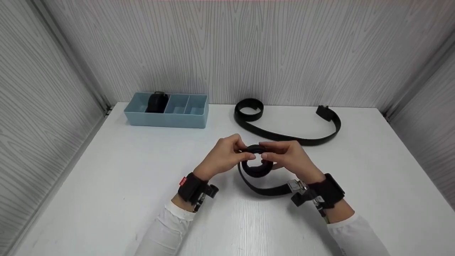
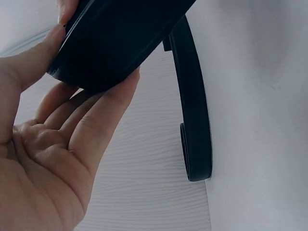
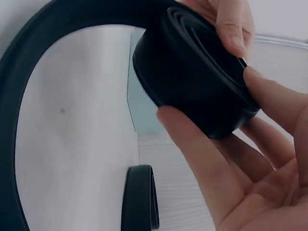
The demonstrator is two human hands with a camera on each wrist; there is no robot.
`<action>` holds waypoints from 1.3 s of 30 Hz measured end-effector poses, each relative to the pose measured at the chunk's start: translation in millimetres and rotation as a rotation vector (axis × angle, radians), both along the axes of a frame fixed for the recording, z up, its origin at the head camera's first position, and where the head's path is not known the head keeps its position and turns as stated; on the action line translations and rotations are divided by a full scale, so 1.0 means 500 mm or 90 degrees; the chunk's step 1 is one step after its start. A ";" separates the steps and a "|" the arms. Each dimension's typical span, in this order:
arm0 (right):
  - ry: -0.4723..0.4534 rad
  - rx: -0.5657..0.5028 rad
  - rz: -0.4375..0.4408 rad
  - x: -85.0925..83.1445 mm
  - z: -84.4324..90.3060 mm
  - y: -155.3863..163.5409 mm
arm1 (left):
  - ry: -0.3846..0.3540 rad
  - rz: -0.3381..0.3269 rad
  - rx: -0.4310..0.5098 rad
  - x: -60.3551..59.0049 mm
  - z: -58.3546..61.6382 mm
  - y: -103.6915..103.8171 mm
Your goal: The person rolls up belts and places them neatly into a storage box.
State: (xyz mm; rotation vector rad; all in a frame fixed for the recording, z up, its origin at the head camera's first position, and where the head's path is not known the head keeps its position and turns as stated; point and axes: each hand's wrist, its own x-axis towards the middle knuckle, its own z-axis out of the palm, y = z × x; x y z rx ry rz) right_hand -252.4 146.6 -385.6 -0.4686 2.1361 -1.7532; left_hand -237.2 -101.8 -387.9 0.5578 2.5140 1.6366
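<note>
Both hands meet at the table's middle around a partly rolled black belt (image 1: pixel 256 165). My left hand (image 1: pixel 227 153) pinches the coil (image 2: pixel 115 43) between thumb and fingers from the left. From the right, my right hand (image 1: pixel 286 156) grips the same coil (image 3: pixel 197 86) with thumb and fingers around its rim. The belt's unrolled tail (image 1: pixel 265 190) curves along the table toward the metal buckle (image 1: pixel 296 186) by my right wrist.
A second black belt (image 1: pixel 284 135) lies loose behind the hands, one end curled (image 1: pixel 249 109). A light blue divided tray (image 1: pixel 199 119) stands at the back left with a rolled black belt (image 1: pixel 157 102) in its left compartment. Grey panel walls enclose the white table (image 1: pixel 106 185).
</note>
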 end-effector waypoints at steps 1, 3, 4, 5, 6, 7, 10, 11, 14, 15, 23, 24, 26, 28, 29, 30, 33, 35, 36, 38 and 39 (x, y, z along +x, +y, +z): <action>-0.005 -0.013 -0.010 0.000 -0.001 -0.001 | -0.001 0.004 0.012 0.000 -0.001 0.001; -0.012 -0.039 -0.035 0.000 -0.003 -0.003 | -0.006 0.020 0.035 -0.001 -0.001 0.004; -0.015 -0.052 -0.048 0.000 -0.005 -0.005 | -0.009 0.028 0.048 -0.002 -0.002 0.005; -0.017 -0.063 -0.061 -0.001 -0.007 -0.006 | -0.010 0.036 0.059 -0.002 -0.003 0.007; -0.019 -0.073 -0.071 -0.002 -0.009 -0.007 | -0.013 0.042 0.070 -0.003 -0.003 0.007; -0.022 -0.082 -0.081 -0.003 -0.010 -0.008 | -0.014 0.046 0.079 -0.003 -0.003 0.007; -0.026 -0.101 -0.093 -0.004 -0.012 -0.008 | -0.007 0.053 0.089 -0.003 -0.003 0.008; -0.027 -0.102 -0.091 -0.004 -0.012 -0.008 | -0.003 0.050 0.093 -0.002 -0.002 0.007; -0.019 -0.094 -0.072 -0.004 -0.009 -0.005 | 0.007 0.038 0.097 -0.002 -0.001 0.005; -0.014 -0.084 -0.062 -0.004 -0.008 -0.004 | 0.008 0.032 0.094 -0.001 0.000 0.004; 0.007 0.028 0.015 -0.001 0.000 0.003 | -0.003 -0.031 0.013 0.004 0.003 0.000; 0.007 0.031 0.014 -0.001 -0.001 0.002 | -0.003 -0.031 0.010 0.004 0.002 0.000; 0.005 0.020 0.004 -0.002 -0.003 0.001 | 0.002 -0.020 0.009 0.002 0.001 0.001; 0.003 -0.005 -0.015 -0.003 -0.006 -0.001 | 0.006 -0.007 0.025 0.001 0.000 0.003; 0.003 -0.017 -0.026 -0.003 -0.007 -0.002 | 0.008 0.003 0.032 0.001 0.000 0.004; 0.004 -0.031 -0.037 -0.003 -0.009 -0.003 | 0.009 0.012 0.041 0.000 -0.001 0.004; 0.002 -0.061 -0.064 -0.005 -0.015 -0.004 | 0.003 0.035 0.062 0.000 -0.002 0.006; -0.001 -0.067 -0.074 -0.006 -0.018 -0.003 | 0.004 0.044 0.060 0.000 -0.004 0.006; -0.003 -0.068 -0.076 -0.007 -0.019 -0.003 | 0.006 0.046 0.058 -0.001 -0.004 0.006; -0.004 -0.066 -0.072 -0.008 -0.019 -0.002 | 0.014 0.043 0.050 -0.001 -0.003 0.005; -0.002 -0.062 -0.068 -0.008 -0.019 -0.001 | 0.020 0.040 0.045 -0.001 -0.002 0.004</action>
